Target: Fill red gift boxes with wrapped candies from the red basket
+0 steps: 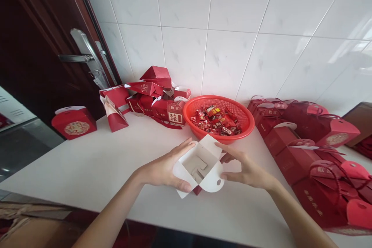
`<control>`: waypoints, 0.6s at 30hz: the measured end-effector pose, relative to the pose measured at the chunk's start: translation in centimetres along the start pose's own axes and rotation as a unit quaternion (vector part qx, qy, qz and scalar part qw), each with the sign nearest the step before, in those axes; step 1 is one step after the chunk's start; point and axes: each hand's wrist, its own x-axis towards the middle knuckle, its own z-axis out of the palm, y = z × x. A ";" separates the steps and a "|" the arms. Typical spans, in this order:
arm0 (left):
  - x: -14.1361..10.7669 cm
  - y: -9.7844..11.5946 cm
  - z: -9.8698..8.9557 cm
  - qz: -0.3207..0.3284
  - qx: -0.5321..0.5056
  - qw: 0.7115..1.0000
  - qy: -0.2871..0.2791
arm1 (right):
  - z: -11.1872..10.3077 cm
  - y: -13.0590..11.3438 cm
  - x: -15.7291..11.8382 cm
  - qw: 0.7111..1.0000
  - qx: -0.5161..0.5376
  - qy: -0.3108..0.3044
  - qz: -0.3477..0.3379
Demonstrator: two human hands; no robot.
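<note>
An open box (200, 162) with white inner walls and spread flaps stands at the middle of the white table, its top facing me. Inside, the folded bottom flaps show and nothing lies on them. My left hand (168, 168) grips the box's left side, thumb on the near flap and fingers at the far edge. On the right, my right hand (242, 166) touches the flaps with thumb and forefinger apart, the thumb by the rounded flap with a hole. Just behind the box sits a red basket (247, 124) holding several wrapped candies (217, 120).
Rows of red boxes (302, 159) line the table's right side. More red boxes (171, 112) are piled at the back left, with a single one (75, 124) farther left. A tiled wall and a dark door (37, 27) stand behind the table (139, 209).
</note>
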 end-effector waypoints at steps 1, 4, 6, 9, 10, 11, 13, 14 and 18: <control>0.0 -0.1 0.1 -0.005 -0.030 1.000 -0.006 | 0.0 0.0 0.1 1.000 0.011 -0.009 0.013; -0.1 -0.2 0.3 -0.009 -0.127 0.991 -0.049 | 0.2 -0.2 0.3 0.997 0.046 -0.046 0.048; -0.1 -0.1 0.3 -0.014 -0.167 0.983 -0.076 | 0.2 -0.4 0.4 0.992 0.070 -0.082 0.071; 0.2 -0.5 0.4 -0.030 -0.174 0.982 -0.073 | 0.0 -0.6 0.4 0.987 0.077 -0.105 0.099; 0.4 -0.8 0.5 -0.033 -0.160 0.985 -0.056 | -0.1 -0.6 0.4 0.988 0.069 -0.097 0.102; 0.7 -1.2 0.5 -0.035 -0.139 0.989 -0.034 | -0.2 -0.6 0.3 0.989 0.057 -0.085 0.102; 1.3 -2.0 0.7 -0.034 -0.095 0.995 0.008 | -0.6 -0.5 0.1 0.993 0.037 -0.063 0.097; 1.7 -2.5 0.9 -0.028 -0.078 0.996 0.025 | -0.9 -0.5 0.0 0.994 0.029 -0.057 0.094; 2.6 -3.6 1.5 0.017 -0.023 0.997 0.071 | -2.1 -0.3 -0.5 0.995 0.006 -0.051 0.080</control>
